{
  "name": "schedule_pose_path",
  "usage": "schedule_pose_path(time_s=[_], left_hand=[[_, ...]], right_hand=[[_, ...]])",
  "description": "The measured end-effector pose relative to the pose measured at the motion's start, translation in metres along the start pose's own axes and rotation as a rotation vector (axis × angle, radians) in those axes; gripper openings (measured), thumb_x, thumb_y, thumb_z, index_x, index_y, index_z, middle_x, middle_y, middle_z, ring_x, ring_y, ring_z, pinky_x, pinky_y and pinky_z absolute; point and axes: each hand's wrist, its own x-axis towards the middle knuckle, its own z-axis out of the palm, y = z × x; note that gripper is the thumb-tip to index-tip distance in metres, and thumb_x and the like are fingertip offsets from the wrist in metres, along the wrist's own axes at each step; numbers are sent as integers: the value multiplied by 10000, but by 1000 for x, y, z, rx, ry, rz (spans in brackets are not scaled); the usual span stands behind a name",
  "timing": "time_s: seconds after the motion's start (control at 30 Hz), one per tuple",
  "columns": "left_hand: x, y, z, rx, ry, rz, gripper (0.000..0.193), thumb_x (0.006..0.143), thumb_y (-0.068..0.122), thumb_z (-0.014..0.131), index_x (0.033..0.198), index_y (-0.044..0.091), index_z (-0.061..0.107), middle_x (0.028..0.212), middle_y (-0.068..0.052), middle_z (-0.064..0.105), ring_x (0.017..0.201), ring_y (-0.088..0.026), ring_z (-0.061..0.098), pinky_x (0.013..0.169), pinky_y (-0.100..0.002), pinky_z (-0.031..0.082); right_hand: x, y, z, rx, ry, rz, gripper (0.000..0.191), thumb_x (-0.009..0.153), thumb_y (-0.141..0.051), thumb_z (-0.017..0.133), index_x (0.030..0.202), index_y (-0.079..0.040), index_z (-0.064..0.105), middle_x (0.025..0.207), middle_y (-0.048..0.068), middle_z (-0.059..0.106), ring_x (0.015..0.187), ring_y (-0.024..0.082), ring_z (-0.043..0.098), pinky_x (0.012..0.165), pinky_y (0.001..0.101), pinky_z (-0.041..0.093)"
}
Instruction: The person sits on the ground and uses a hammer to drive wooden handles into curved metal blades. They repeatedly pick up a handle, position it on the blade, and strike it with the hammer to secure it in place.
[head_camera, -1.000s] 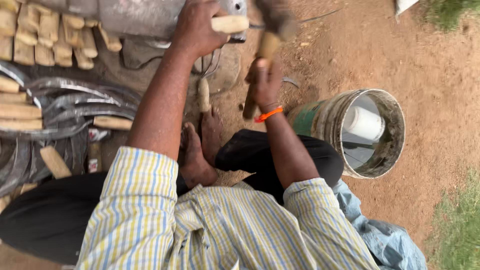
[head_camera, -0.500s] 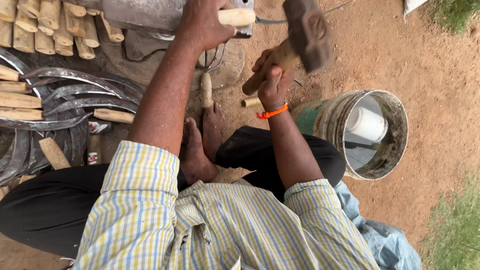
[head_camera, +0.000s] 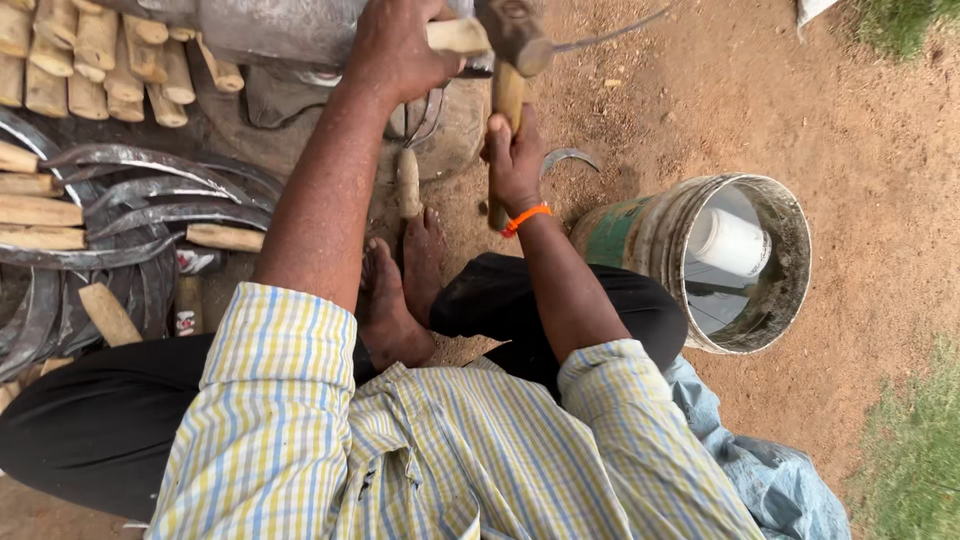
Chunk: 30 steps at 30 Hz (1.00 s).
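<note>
A smooth wooden handle (head_camera: 458, 36) is gripped by the left hand (head_camera: 395, 50), while a metal-headed hammer (head_camera: 512, 40) is clasped by the right hand (head_camera: 515, 160) beside a round bucket (head_camera: 640, 230).

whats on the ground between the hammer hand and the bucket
In the head view, a small curved blade lies on the bare dirt between the right hand and the bucket.

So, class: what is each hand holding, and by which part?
Right hand grips the hammer by its wooden shaft; left hand grips a sickle's pale wooden handle.
</note>
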Motion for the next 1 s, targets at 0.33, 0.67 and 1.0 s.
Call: schedule_pose_path(time_s=[0.33,0.67,1.0], left_hand=[[1,9,-6,-79,-120,-210,418,763,219,909,1141,148,745,1070,-117,743,928,-241,735,848,-433,603],[0,0,-1,-152,-137,-291,397,805,242,876,1160,172,712,1120,-47,718,978,-202,720,938,-413,589],[-1,-3,-1,16,-45,-89,374,751,184,930,1082,139,761,1167,-110,682,1147,-272,623,1003,-450,516]], right_hand=[[-5,5,-5,-788,217,-585,443,1199,-437,365,1258,-25,516,1075,165,620,1022,284,657,844,421,551],[-7,5,-7,208,66,-49,556,1074,-553,505,1264,-31,536,852,56,612,712,169,632,618,325,543],[-3,3,-9,80,29,-134,515,1108,-570,457,1073,-77,600,769,36,617,686,142,661,586,294,551]])
